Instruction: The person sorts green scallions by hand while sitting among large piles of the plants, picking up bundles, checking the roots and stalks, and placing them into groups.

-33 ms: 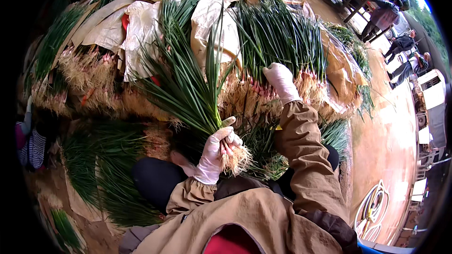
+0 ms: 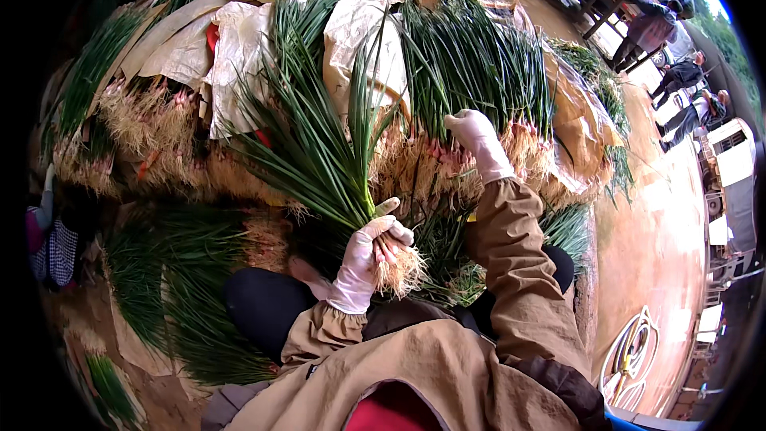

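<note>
My left hand (image 2: 369,259), in a whitish glove, is closed around a bunch of spring onions (image 2: 339,164) just above their pinkish bulbs. The long green leaves fan up and to the left, and the pale roots (image 2: 401,273) hang out on the right of the fist. My gloved right hand (image 2: 476,137) is at the lower stems of a wide pile of spring onions (image 2: 479,56). Its fingers are drawn together against the stems, and whatever is between them is hidden. Bulbs and straw-coloured roots (image 2: 529,152) line the pile's near edge.
Whitish sheets (image 2: 242,60) separate further onion heaps at the left and back. More spring onions (image 2: 191,295) lie low on the left. A coiled hose (image 2: 630,355) rests on the brown floor at right. Several people (image 2: 682,72) are at the far right, another person (image 2: 60,243) at far left.
My right hand has shifted very slightly down and to the right at the stems. The left hand and its bunch are almost unmoved.
</note>
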The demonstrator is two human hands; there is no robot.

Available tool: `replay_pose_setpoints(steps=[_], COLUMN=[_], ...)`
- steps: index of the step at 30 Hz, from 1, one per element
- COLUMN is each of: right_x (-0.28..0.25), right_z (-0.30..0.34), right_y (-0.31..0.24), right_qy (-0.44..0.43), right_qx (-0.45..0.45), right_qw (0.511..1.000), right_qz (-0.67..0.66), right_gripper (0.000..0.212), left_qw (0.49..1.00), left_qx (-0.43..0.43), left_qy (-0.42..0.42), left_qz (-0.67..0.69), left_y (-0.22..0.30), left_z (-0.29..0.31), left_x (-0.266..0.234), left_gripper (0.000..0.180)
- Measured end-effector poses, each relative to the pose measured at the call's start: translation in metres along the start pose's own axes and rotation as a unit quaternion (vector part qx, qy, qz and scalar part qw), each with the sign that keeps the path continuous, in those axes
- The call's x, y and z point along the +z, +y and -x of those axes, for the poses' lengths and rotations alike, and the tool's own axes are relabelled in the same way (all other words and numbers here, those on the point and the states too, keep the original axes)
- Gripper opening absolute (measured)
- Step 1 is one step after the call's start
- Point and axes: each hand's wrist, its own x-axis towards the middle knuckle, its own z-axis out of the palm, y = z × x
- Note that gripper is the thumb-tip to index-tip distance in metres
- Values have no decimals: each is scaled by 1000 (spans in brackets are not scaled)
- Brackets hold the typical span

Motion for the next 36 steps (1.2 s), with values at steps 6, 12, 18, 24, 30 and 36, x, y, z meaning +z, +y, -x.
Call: replay_pose_setpoints(steps=[6, 12, 18, 24, 30, 36], right_x=[59, 100, 61, -17, -27, 35], right_z=[160, 161, 144, 63, 33, 148], right_y=[-27, -29, -14, 5, 26, 14], right_qy=[-59, -161, -281, 119, 18, -139], right_qx=[-135, -20, -123, 3, -5, -10], right_qw=[984, 799, 950, 974, 963, 860], right_qz=[-103, -579, 48, 194, -269, -491], right_gripper=[39, 23, 42, 40, 32, 24], left_qw=[979, 996, 994, 998, 999, 992], left_qx=[-36, -58, -9, 7, -1, -40], left_qy=[103, 52, -102, -59, -20, 14], left_qz=[-170, -45, 45, 36, -33, -123], left_y=[-14, -18, -12, -9, -1, -3], left_z=[-3, -7, 4, -3, -1, 0], left_x=[0, -14, -7, -6, -16, -5], left_gripper=[27, 23, 14, 25, 27, 18])
